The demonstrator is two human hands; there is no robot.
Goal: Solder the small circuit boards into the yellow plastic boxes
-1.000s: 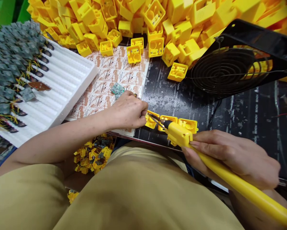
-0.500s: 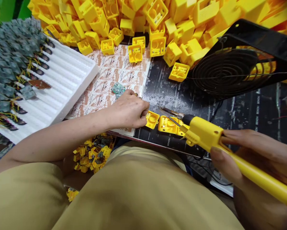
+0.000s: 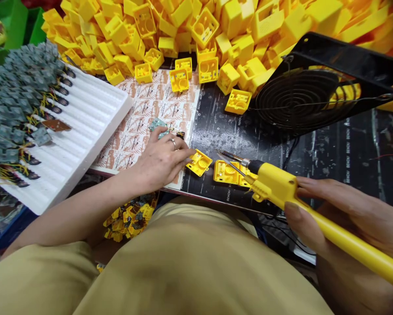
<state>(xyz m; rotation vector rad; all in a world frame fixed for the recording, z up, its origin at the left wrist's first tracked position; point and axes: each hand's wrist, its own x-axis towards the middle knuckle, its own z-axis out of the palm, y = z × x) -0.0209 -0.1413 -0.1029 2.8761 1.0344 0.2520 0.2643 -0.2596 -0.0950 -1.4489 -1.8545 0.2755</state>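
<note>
My left hand (image 3: 165, 159) lies low over the bench, its fingers stretched and apart, nothing gripped. Its fingertips reach the edge of a tilted yellow plastic housing (image 3: 199, 163). Beside the thumb lies a green circuit board (image 3: 157, 125) with thin wires and a small dark part (image 3: 180, 134). My right hand (image 3: 344, 218) is wrapped round a yellow soldering iron (image 3: 278, 177), which has a thin metal feed tube beside its tip. That tip hovers just above another yellow housing (image 3: 226, 172), partly covered by the iron.
A heap of yellow housings (image 3: 180, 17) fills the back. At right stands a black fan (image 3: 291, 98) with a wire guard. On the left a white foam tray (image 3: 94, 118) bears rows of wired boards (image 3: 15, 92). More yellow parts (image 3: 131, 218) sit below the bench edge.
My left hand has opened from a closed pose and drawn back leftward. The nearer housing now sits tilted and apart from the other. The soldering iron stays in my right hand, almost still.
</note>
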